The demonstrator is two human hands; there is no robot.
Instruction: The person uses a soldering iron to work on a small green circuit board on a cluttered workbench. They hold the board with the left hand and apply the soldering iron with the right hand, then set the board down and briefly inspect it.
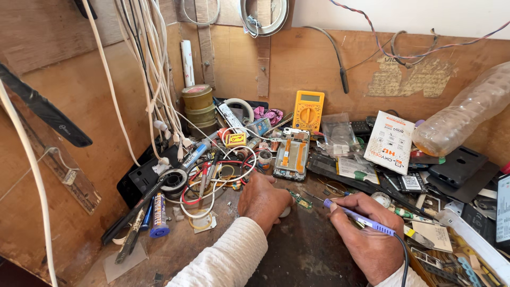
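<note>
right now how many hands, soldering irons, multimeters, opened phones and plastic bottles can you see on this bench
hands: 2, left hand pressing on a small green circuit board, right hand
soldering irons: 1, blue soldering iron held in the right hand
multimeters: 1, yellow multimeter
opened phones: 1, opened phone
plastic bottles: 1, clear plastic bottle
total: 6

I see a worn brown workbench (297, 255) backed by plywood — its top crowded. On it lie an opened phone frame (291, 154), a yellow multimeter (308, 110) propped against the back, a blue tube (158, 215), a solder spool (174, 180), tangled white cables (212, 186), stacked tape rolls (197, 106) and a clear plastic bottle (467, 114) — all packed close.
</note>
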